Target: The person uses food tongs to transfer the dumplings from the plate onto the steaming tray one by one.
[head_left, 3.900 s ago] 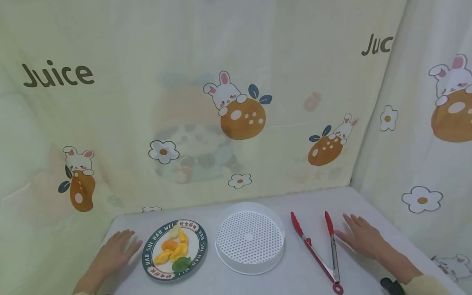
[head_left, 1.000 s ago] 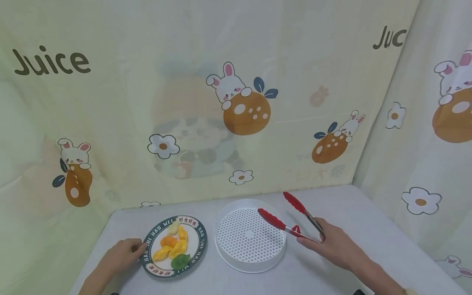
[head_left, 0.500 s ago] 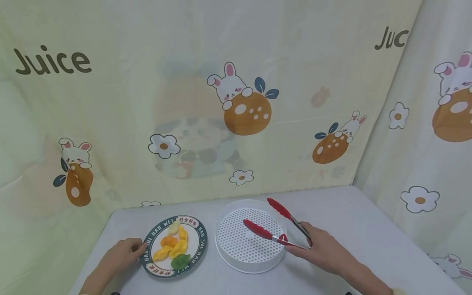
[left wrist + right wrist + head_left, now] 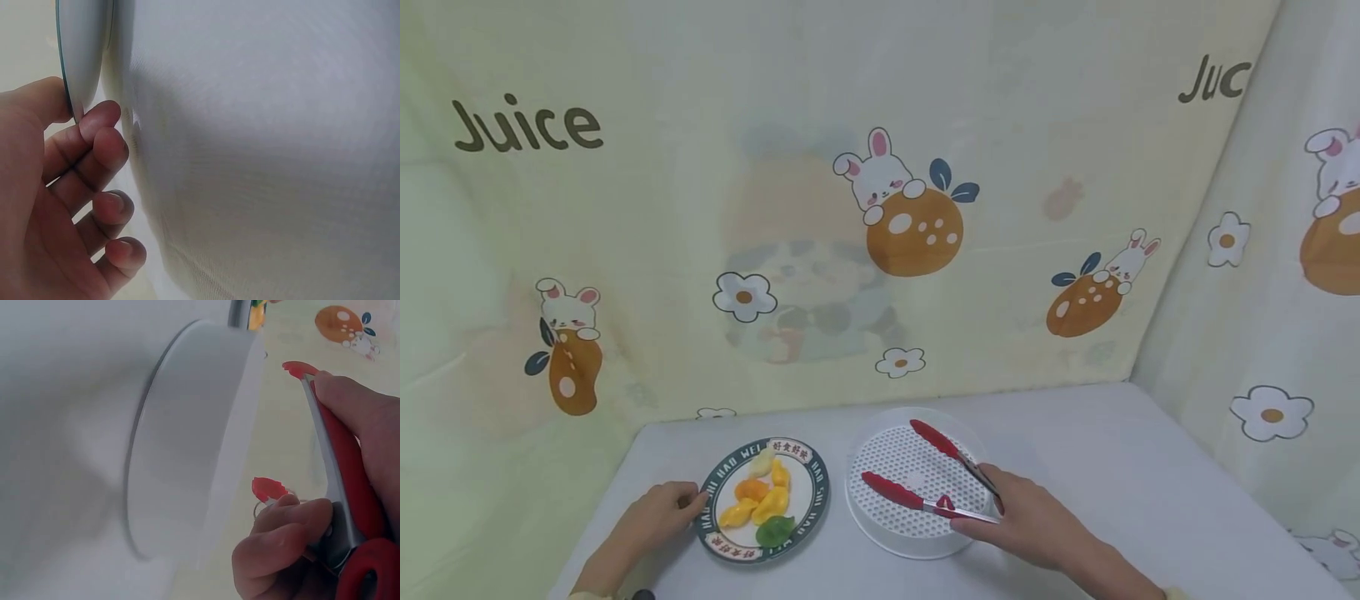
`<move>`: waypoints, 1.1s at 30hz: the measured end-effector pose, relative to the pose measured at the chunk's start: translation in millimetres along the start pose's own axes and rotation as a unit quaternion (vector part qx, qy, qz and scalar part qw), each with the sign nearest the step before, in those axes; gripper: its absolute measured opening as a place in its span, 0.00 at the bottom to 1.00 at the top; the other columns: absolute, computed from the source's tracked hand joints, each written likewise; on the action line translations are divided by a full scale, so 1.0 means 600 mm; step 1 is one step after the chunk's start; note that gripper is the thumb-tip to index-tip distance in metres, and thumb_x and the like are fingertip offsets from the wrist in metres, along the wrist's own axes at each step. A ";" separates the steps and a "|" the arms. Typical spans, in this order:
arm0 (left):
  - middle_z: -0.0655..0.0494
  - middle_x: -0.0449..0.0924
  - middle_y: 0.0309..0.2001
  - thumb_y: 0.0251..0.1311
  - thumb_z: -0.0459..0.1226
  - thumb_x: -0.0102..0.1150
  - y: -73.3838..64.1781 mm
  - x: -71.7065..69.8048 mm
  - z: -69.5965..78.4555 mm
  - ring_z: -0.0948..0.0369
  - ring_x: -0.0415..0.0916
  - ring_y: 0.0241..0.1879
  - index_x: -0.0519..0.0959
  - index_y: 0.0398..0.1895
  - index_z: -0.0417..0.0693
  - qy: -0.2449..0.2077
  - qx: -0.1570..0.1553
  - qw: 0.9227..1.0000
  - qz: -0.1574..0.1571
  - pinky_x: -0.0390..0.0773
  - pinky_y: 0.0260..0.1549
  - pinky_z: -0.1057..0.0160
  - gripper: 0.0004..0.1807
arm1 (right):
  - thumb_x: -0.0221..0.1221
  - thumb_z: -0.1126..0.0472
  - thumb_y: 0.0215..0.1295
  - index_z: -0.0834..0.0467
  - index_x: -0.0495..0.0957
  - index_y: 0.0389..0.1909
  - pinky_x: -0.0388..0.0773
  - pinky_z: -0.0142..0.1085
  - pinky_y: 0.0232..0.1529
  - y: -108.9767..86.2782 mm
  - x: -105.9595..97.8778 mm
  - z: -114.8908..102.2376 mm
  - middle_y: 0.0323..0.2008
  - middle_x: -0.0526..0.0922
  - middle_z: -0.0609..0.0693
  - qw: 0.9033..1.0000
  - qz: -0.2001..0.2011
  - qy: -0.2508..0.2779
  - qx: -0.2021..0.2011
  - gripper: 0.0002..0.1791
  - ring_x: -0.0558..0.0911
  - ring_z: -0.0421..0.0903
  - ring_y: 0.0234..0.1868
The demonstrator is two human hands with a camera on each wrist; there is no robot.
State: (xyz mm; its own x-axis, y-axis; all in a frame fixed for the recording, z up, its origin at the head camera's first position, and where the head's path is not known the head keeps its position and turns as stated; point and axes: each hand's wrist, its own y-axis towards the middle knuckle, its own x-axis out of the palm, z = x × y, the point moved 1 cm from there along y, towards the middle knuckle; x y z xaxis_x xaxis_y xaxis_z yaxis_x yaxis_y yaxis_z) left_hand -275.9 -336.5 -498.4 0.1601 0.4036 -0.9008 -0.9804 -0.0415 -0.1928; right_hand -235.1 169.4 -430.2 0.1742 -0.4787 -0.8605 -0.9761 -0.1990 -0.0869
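Note:
My left hand pinches the left rim of a round plate with a dark green lettered border; the left wrist view shows thumb and forefinger at its edge. On the plate lie several dumpling-shaped pieces: yellow ones, an orange one, a pale one and a green one. My right hand grips red-tipped tongs, their arms spread apart with nothing between the tips. Those tips hang over a round white steamer tray with a perforated base.
A white-covered table bears everything. Behind it hangs a pale curtain printed with rabbits, fruit and flowers, and another curtain panel borders the right side.
My left hand moved to the plate's rim. My right hand took up the tongs from the table's right and carried them left over the steamer tray.

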 end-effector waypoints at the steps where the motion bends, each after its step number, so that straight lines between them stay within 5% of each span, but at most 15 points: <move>1: 0.57 0.74 0.24 0.67 0.46 0.57 0.000 0.000 0.000 0.60 0.70 0.29 0.78 0.29 0.50 0.002 -0.001 1.000 0.001 0.70 0.31 0.60 0.12 | 0.68 0.26 0.46 0.57 0.71 0.66 0.80 0.51 0.52 0.001 0.003 -0.005 0.55 0.82 0.50 1.000 -0.004 -0.004 0.001 0.53 0.79 0.46 0.49; 8: 0.57 0.74 0.24 0.68 0.46 0.56 0.001 -0.002 0.000 0.60 0.70 0.29 0.78 0.28 0.50 0.003 -0.001 1.000 -0.002 0.70 0.32 0.60 0.13 | 0.68 0.25 0.42 0.57 0.69 0.69 0.78 0.55 0.57 0.006 0.020 -0.038 0.60 0.80 0.52 0.999 -0.032 -0.013 0.019 0.57 0.79 0.49 0.54; 22: 0.57 0.74 0.24 0.68 0.46 0.56 0.003 -0.002 0.002 0.60 0.69 0.29 0.78 0.28 0.50 0.005 -0.004 1.000 -0.002 0.69 0.31 0.60 0.13 | 0.67 0.24 0.42 0.55 0.69 0.68 0.79 0.56 0.54 0.001 0.050 -0.071 0.61 0.79 0.51 0.998 -0.048 -0.021 -0.031 0.57 0.79 0.49 0.53; 33: 0.57 0.73 0.23 0.68 0.47 0.56 0.000 -0.003 0.003 0.60 0.69 0.29 0.77 0.27 0.50 -0.001 0.007 1.000 -0.002 0.68 0.31 0.60 0.14 | 0.68 0.25 0.42 0.53 0.71 0.67 0.82 0.56 0.48 0.003 0.074 -0.130 0.57 0.82 0.50 0.994 -0.074 -0.028 -0.071 0.54 0.80 0.46 0.48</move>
State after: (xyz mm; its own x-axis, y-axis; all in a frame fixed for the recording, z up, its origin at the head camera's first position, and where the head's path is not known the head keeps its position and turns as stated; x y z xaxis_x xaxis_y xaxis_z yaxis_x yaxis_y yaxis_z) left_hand -276.2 -335.7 -496.2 0.1643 0.4053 -0.8993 -0.9812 -0.0268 -0.1913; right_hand -218.8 80.9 -429.3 0.3032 -0.3883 -0.8702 -0.9118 -0.3836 -0.1465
